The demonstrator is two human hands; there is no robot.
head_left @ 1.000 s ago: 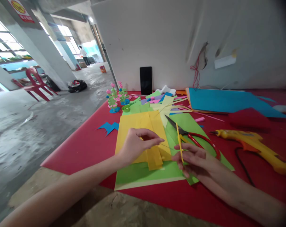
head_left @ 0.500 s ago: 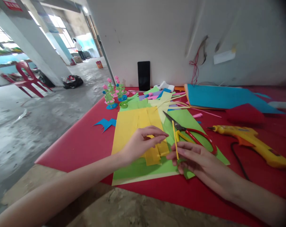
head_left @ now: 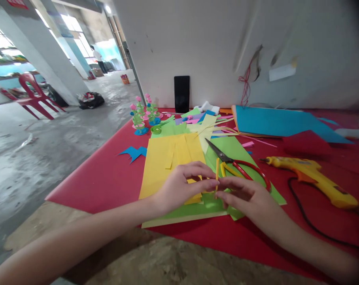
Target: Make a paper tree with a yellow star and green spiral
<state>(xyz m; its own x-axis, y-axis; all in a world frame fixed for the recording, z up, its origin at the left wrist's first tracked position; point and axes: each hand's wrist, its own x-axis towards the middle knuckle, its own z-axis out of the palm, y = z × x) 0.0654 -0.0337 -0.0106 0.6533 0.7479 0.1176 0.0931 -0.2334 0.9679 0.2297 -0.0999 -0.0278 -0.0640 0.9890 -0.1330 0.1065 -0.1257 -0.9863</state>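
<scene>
Both hands are now meeting over the green sheet point(head_left: 179, 211); half a second ago they were apart. The left hand point(head_left: 179, 186) is closing in from the yellow sheets, and its thumb and forefinger are now pinching the lower end of the yellow paper strip point(head_left: 217, 171). The right hand point(head_left: 246, 196) is pinching the same strip from the other side, fingertips touching the left's. So each grip is clenched on the strip. The strip is standing nearly upright above the green sheet, shorter in view than before, with more of it hidden by fingers.

The strip is narrow, flat, stiff enough to stand. The green sheet is smooth, matte, rectangular, lying flat on the red bench point(head_left: 108, 178). On it, just beyond the hands, yellow sheets point(head_left: 167, 162) are overlapping in long cut panels. Beside the strip, farther back, scissors point(head_left: 235, 164) with dark metal blades and red loop handles are lying open-ended on the green sheet. Right of the scissors, a yellow glue gun point(head_left: 312, 176), glossy plastic, is trailing a black cord. Beyond the yellow sheets, thin scraps in mixed colours are fanning out; left of them small paper trees point(head_left: 142, 116) on blue discs. Farthest, blue card sheets point(head_left: 280, 124) and a black phone point(head_left: 182, 94) leaning on the wall.
</scene>
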